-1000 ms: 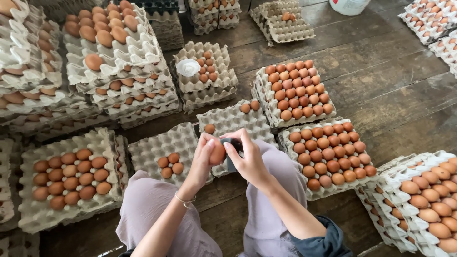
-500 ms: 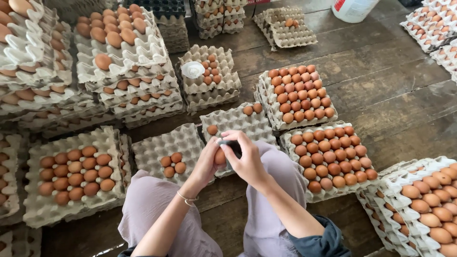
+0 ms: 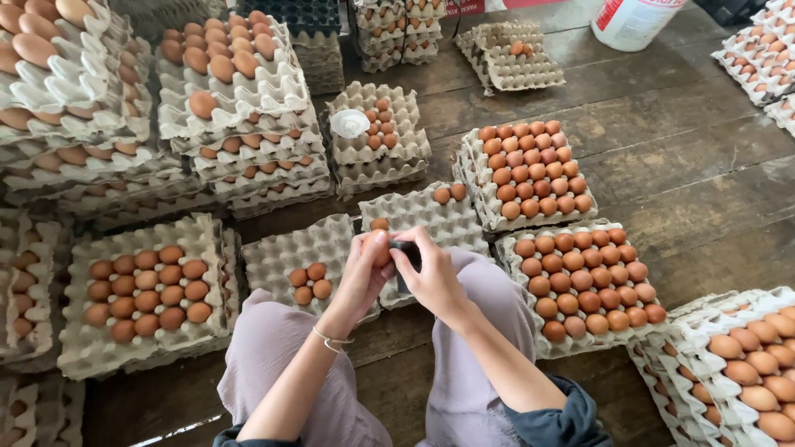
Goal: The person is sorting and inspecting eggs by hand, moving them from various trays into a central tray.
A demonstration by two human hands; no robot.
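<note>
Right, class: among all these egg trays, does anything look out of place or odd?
Yes: a white round lid-like thing lies on the small stack of trays beside its few eggs. It is no egg, so it looks out of place.

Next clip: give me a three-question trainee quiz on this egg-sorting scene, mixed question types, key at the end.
1. True or false: the left hand holds an egg against a small dark device in the right hand.
2. The tray just left of the hands holds how many eggs? A) four B) twelve C) none
3. Fill in: the trays sit on a floor made of ____ planks.

Key: 1 true; 2 A; 3 wooden.
</note>
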